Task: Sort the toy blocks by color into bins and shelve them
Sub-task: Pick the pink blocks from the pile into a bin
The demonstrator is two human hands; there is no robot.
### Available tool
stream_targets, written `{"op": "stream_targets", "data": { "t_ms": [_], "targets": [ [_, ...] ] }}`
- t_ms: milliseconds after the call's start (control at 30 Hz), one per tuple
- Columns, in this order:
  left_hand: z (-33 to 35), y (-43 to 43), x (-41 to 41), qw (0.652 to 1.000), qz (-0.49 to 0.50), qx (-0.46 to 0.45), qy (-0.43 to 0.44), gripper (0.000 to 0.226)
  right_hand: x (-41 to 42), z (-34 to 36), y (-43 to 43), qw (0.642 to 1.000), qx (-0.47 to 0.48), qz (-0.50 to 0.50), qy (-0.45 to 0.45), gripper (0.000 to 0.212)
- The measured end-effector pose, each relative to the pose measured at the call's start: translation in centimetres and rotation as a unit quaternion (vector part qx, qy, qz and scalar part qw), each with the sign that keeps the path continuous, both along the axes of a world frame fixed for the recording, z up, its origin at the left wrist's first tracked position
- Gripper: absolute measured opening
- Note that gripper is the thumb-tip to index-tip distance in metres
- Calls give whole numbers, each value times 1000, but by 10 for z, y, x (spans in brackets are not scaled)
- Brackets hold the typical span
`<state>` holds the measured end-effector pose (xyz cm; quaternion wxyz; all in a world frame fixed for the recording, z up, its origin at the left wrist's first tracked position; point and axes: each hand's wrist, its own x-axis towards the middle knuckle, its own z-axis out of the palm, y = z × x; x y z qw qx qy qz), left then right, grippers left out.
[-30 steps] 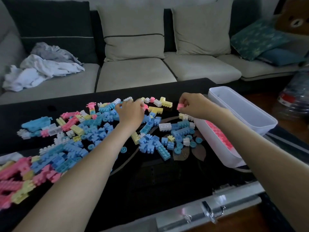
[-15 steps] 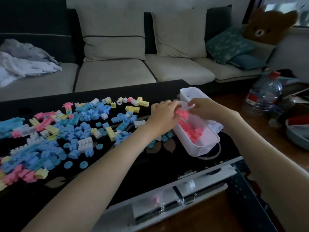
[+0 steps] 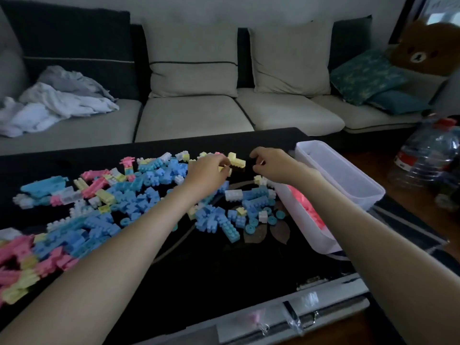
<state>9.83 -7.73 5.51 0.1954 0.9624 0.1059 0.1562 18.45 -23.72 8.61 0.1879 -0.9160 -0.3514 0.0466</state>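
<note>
- A silver rail (image 3: pixel 273 319) edges the black counter (image 3: pixel 224 270) nearest the camera.
- Both bare forearms reach across it. The left one hides part of the loose toy blocks (image 3: pixel 134 205), blue, pink, yellow and white, spread over the counter's left and middle.
- The right forearm crosses a white near bin (image 3: pixel 311 235) holding pink blocks (image 3: pixel 305 207). A far bin (image 3: pixel 358 197) lies just beside it.
- The left hand (image 3: pixel 206 170) has its grip clamped on a small yellow block (image 3: pixel 225 169) at the pile's far edge.
- The right hand (image 3: pixel 273 165) hangs nearby, fingers curled; whether its grip holds anything I cannot tell.
- Beyond are a sofa (image 3: pixel 194 115) with crumpled laundry (image 3: pixel 54 105), a water bottle (image 3: pixel 428 155) and a bear plush (image 3: pixel 428 48).
</note>
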Motion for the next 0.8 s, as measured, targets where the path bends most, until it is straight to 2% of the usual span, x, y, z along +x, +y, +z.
{"op": "stream_targets", "data": {
  "t_ms": [200, 333, 467, 567, 700, 800],
  "targets": [
    [4, 81, -22, 995, 103, -7, 12, 22, 39, -41, 98, 1000, 7, 2, -12, 43],
    [-14, 119, -27, 991, 135, 15, 19, 24, 64, -54, 144, 997, 21, -6, -69, 47],
    [-29, 132, -19, 991, 133, 19, 21, 24, 81, -71, 168, 992, -103, -11, -68, 56],
    [-42, 134, -18, 992, 119, 30, 26, 24, 86, -82, 177, 983, -165, -19, -77, 50],
    [-48, 135, -25, 994, 103, 30, 34, 23, 76, -83, 177, 983, -131, -47, -115, 34],
    [-47, 134, -31, 994, 100, 31, 28, 23, 63, -80, 174, 987, -72, -55, -136, 47]
  ]
}}
